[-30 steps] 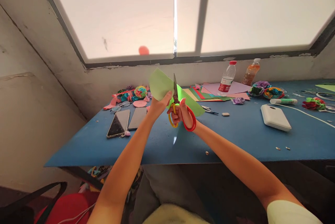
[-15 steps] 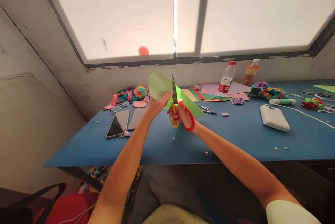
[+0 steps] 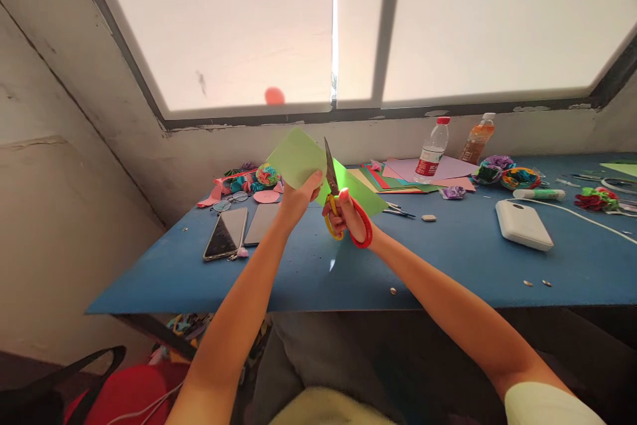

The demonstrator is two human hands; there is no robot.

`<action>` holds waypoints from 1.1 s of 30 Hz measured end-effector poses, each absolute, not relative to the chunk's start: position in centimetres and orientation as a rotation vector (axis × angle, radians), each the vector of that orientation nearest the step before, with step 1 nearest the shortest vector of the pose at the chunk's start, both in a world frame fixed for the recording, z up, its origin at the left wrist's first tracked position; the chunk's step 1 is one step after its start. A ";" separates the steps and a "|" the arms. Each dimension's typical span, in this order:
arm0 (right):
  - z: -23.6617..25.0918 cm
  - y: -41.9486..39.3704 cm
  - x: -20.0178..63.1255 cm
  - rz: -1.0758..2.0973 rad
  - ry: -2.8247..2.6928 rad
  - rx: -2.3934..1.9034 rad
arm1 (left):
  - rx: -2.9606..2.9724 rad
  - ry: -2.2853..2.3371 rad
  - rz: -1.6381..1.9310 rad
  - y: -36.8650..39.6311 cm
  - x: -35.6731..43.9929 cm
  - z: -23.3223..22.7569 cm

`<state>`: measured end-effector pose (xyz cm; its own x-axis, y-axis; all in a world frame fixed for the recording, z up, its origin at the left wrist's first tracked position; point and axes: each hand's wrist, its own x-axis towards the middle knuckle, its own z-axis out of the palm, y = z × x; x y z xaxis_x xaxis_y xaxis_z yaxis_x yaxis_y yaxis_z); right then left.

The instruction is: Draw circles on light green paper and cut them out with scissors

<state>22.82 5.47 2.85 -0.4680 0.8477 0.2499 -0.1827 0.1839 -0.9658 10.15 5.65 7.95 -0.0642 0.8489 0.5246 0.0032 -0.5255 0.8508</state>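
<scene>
Above the blue table, my left hand [image 3: 301, 194] is closed on a sheet of light green paper [image 3: 294, 154], gripping its lower edge. My right hand [image 3: 347, 214] holds scissors [image 3: 331, 173] with one yellow and one red handle loop, the blades pointing up beside the paper. More green paper [image 3: 362, 189] spreads behind the scissors toward the right; where it joins the part in my left hand is hidden by the blades and fingers.
A phone [image 3: 226, 234] and eyeglasses [image 3: 231, 201] lie to the left, near crumpled paper flowers [image 3: 267, 175]. Coloured paper sheets [image 3: 398, 186], a water bottle [image 3: 432, 153] and an orange drink bottle [image 3: 478, 138] stand behind. A white power bank [image 3: 523, 225] is right.
The green paper in my left hand has tilted and spread a little to the left. My right hand and the scissors have hardly moved.
</scene>
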 end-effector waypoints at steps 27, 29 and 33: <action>2.9 5.1 23.0 1.446 -1.678 -0.521 | 1.504 0.914 1.893 5.4 10.7 7.5; 2.8 5.1 22.9 1.460 -1.697 -0.556 | 1.428 0.879 1.950 5.4 10.8 7.7; 2.7 5.1 22.8 1.477 -1.726 -0.597 | 1.339 0.912 2.006 5.3 11.0 8.0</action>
<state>22.83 5.14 2.71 -0.5919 0.7657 0.2516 -0.1303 0.2172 -0.9674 10.95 5.34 8.02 -0.3480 0.7542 0.5568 -0.0766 -0.6148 0.7850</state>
